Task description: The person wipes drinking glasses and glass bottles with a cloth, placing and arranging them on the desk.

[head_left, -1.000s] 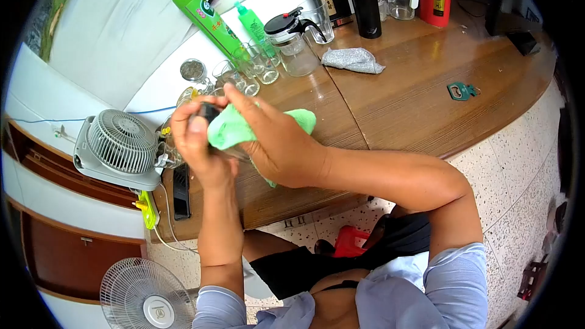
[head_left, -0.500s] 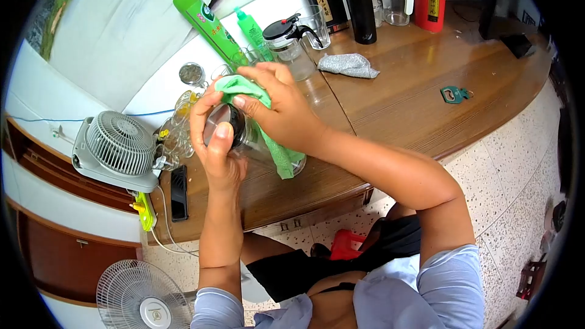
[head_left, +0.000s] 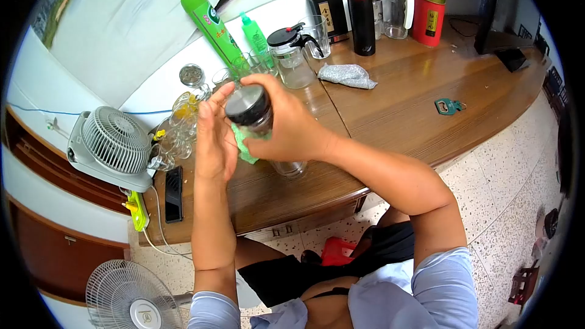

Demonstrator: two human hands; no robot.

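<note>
A clear glass jar (head_left: 289, 167) with a black-rimmed lid (head_left: 248, 105) tilts toward me above the table's near side. My right hand (head_left: 291, 123) is wrapped round its upper part, just under the lid. Left of the jar is my left hand (head_left: 216, 140), palm turned toward it, thumb raised and fingers curved. A green cloth (head_left: 245, 148) hangs between my left palm and the glass, apparently held by the left hand; some of those fingers are hidden behind the jar.
On the wooden table (head_left: 396, 109) are a glass teapot (head_left: 292, 64), a grey cloth (head_left: 347, 75), a bottle opener (head_left: 449, 106) and a phone (head_left: 173, 194). Glasses (head_left: 177, 128) stand beside a small fan (head_left: 116, 143). A black tumbler (head_left: 362, 21) and a red tin (head_left: 429, 17) line the back.
The jar has turned more upright, its lid now facing up. My right hand has gone from the green cloth to the jar; the cloth has moved down beside my left palm.
</note>
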